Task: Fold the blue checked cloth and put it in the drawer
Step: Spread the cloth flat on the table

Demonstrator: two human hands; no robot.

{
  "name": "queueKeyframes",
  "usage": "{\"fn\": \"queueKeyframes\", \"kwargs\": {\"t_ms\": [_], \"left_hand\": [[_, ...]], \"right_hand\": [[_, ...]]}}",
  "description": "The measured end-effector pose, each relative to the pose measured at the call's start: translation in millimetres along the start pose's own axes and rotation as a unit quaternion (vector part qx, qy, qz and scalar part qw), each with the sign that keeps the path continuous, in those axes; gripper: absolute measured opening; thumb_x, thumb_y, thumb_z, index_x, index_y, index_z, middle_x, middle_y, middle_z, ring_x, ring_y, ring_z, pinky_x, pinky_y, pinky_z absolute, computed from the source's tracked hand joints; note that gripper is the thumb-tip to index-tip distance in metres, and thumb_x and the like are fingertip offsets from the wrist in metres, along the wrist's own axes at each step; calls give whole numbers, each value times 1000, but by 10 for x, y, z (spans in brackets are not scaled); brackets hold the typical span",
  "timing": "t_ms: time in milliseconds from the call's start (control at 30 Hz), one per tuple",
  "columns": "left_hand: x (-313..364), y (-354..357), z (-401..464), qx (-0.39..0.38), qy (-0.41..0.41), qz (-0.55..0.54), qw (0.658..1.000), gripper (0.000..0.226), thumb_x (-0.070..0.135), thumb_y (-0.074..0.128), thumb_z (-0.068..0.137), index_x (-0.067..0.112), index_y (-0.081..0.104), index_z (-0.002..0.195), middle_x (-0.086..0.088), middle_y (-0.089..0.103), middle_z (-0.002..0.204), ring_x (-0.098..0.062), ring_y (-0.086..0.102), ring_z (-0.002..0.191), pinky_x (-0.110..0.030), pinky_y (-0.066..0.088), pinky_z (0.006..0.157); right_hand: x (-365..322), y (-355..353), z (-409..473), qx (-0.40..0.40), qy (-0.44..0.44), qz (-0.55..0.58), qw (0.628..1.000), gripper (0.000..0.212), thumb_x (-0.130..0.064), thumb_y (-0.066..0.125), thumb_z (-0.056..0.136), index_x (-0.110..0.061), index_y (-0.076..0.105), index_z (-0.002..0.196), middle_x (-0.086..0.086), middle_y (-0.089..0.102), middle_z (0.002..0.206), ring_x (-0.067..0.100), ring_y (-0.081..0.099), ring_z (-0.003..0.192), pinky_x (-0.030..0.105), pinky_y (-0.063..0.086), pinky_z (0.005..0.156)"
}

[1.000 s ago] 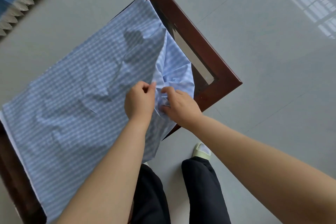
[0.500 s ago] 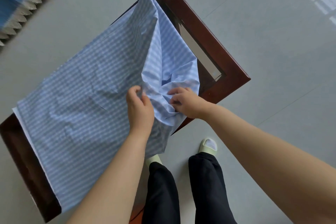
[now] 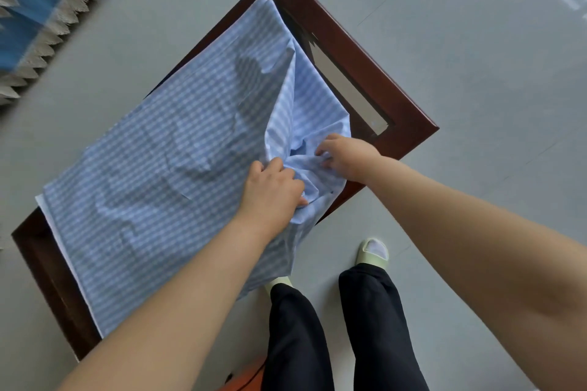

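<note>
The cloth (image 3: 165, 174) lies spread over a dark wooden table (image 3: 374, 79), covering most of the top and hanging off the near edge toward the person's legs; this gives it a flat surface to be folded on, though it is rumpled and, as far as one can judge, no clean fold is made yet. Both hands work at the right end, close together, where the fabric is gathered into a raised ridge. The left hand (image 3: 273, 190) has its fingers curled round a bunch of the fabric, and the right hand (image 3: 344, 154) pinches the crumpled part just beside it with fingers bent, likely to find or free an edge or corner so that this end can be drawn over the rest. The far right strip of the table is bare, showing a lighter inset panel (image 3: 346, 89). No drawer is in view, so putting the cloth away seems some way off.
</note>
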State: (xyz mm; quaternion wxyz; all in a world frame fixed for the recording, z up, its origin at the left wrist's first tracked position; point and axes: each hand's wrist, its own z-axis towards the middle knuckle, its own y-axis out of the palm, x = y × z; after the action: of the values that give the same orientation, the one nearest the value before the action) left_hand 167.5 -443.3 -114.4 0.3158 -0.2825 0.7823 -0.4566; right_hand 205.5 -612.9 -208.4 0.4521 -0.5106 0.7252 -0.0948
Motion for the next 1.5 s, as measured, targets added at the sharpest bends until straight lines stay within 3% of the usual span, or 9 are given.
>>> {"fn": "queueKeyframes", "kwargs": {"t_ms": [267, 500, 667, 767, 900, 1000, 1167, 1267, 1500], "left_hand": [[-281, 83, -300, 210, -103, -260, 937, 48, 36, 39, 98, 6, 58, 67, -5, 60, 69, -25, 52, 78, -42, 46, 62], [60, -50, -112, 216, -31, -285, 933, 43, 41, 40, 97, 12, 60, 74, 0, 62, 83, -18, 44, 88, -36, 40, 69], [238, -36, -102, 213, -53, -386, 896, 28, 44, 49, 92, 20, 60, 100, -2, 38, 136, -21, 36, 117, -20, 40, 93], [264, 197, -151, 132, -153, -531, 823, 49, 49, 38, 96, 26, 38, 139, 2, 16, 153, -14, 18, 141, -19, 23, 112], [303, 666, -160, -65, -348, -659, 664, 55, 39, 28, 102, 23, 12, 152, 1, 10, 159, -15, 17, 145, -30, 19, 114], [358, 943, -162, -94, -374, -666, 639, 60, 47, 23, 99, 17, 17, 152, -2, 21, 157, -16, 23, 144, -30, 17, 117], [346, 1612, -34, -197, -420, -625, 628, 89, 75, 19, 74, 26, 25, 148, -1, 27, 155, -20, 29, 141, -46, 25, 116], [458, 1297, -14, -194, -390, -597, 674, 62, 53, 21, 98, 21, 18, 151, -2, 9, 160, -24, 12, 147, -40, 19, 116], [780, 1185, 37, -102, -377, -480, 786, 50, 39, 30, 101, 20, 28, 148, -5, 20, 157, -29, 20, 143, -43, 21, 113]], "right_hand": [[470, -206, -120, 80, 59, 185, 978, 35, -36, 53, 94, -12, 49, 68, 2, 48, 67, 21, 47, 69, 31, 35, 58], [199, -226, -394, 172, -82, 70, 979, 50, -58, 26, 93, -33, 57, 124, -11, 44, 143, 20, 32, 133, 42, 26, 109], [-12, -52, -789, 107, -177, 37, 978, 74, -71, 14, 87, -14, 61, 72, 0, 63, 71, 21, 56, 82, 34, 32, 104], [195, -14, -854, 91, -109, 52, 989, 49, -66, 36, 84, -24, 43, 59, -5, 50, 60, 21, 50, 73, 34, 40, 76], [286, 125, -922, 80, -114, 47, 989, 35, -43, 52, 92, -16, 50, 71, -4, 63, 90, 23, 55, 107, 41, 43, 90], [79, 161, -953, 117, -102, 42, 987, 33, -35, 43, 98, -14, 35, 75, -5, 42, 59, 28, 45, 66, 38, 40, 61], [-70, 77, -1145, 310, -31, 71, 947, 46, -50, 42, 93, -13, 58, 71, 1, 40, 45, 24, 38, 41, 25, 26, 38], [656, 53, -1221, 182, 199, 94, 958, 38, -51, 47, 92, -16, 62, 93, 5, 61, 76, 28, 60, 77, 31, 43, 63], [765, 442, -1014, 84, 226, 184, 953, 48, -52, 40, 95, -14, 56, 120, 7, 60, 123, 22, 55, 111, 35, 42, 90]]}}
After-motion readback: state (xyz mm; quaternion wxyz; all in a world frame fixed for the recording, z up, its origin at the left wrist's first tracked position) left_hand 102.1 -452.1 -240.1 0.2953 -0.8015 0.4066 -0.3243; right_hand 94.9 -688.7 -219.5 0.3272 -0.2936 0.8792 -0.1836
